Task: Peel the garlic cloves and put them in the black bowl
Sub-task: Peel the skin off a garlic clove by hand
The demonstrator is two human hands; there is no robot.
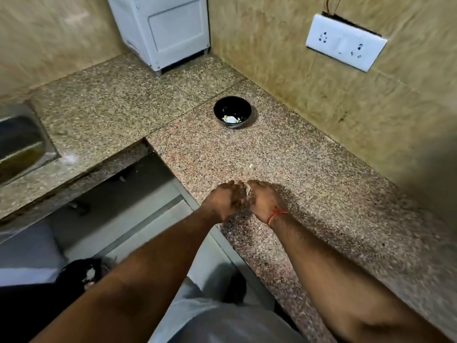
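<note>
My speckled granite counter (309, 184) fills most of the view, running in an L from nine o'clock across the top and down toward five o'clock. Tan stone-look walls (309, 70) close the corner behind it. At nine o'clock a steel sink (22, 144) is set into the counter. At twelve o'clock a white appliance (165, 30) stands in the corner on small feet. At two o'clock a white socket plate (346, 43) sits on the wall, tilted, with thin wires at its upper edge.

The black bowl (232, 105) rests on the counter just above the middle, near twelve o'clock from my hands and well apart from them; a few pale peeled garlic cloves (231, 118) lie in its bottom.

My two bare forearms come up from six o'clock and meet just below the middle. My left hand (222, 201) has its fingers curled inward, and my right hand (264, 199), with a red thread (275, 215) round the wrist, curls toward it. The fingertips of both come together on something small and pale, the garlic clove (248, 193), held just above the counter's edge; it is blurred and mostly hidden by my fingers.

A small pale scrap (251, 166) lies on the counter just beyond my hands, toward twelve o'clock.
</note>
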